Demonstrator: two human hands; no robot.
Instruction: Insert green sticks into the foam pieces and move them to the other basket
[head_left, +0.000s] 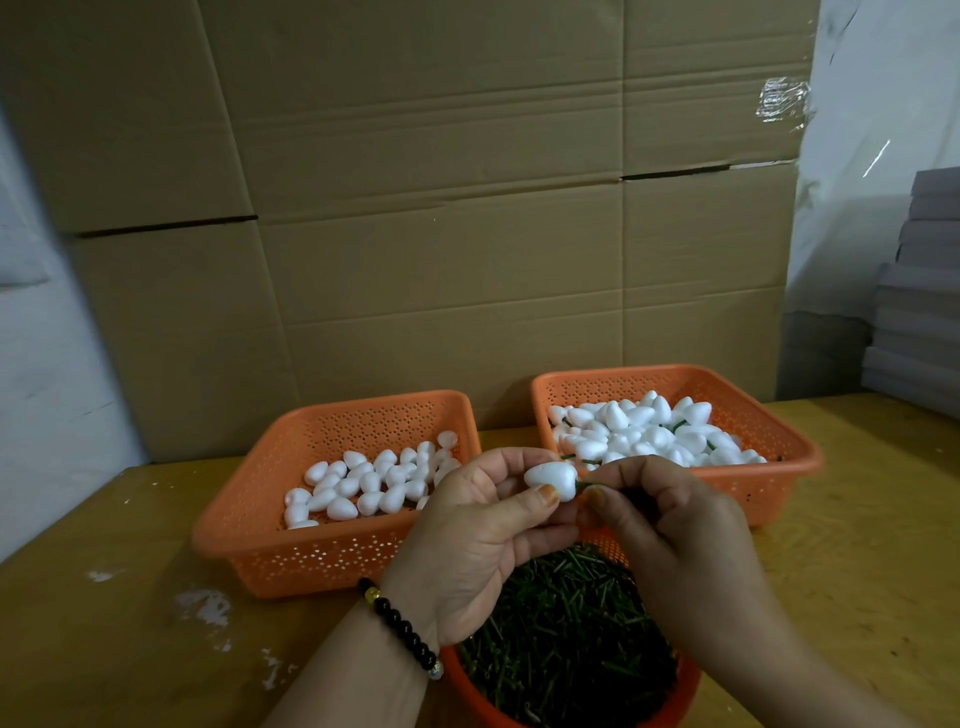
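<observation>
On the yellow worktop sit 2 orange baskets side by side: the left basket holds plain white foam pieces, while the right basket is heaped with pieces that already show green stems among them. Nearer the person, a round orange basket is packed with loose green sticks. Above it the 2 hands meet. The left hand pinches 1 foam piece between thumb and fingertips, and the right hand pinches a green stick whose tip sits at the piece's right end; how deep it has gone I cannot tell. The foam looks feather-light and easily dented, so I would hold it around its broad middle with a gentle squeeze. The stick looks thin and fairly stiff, best gripped close to the foam so it pushes straight and does not bend or slip sideways.
</observation>
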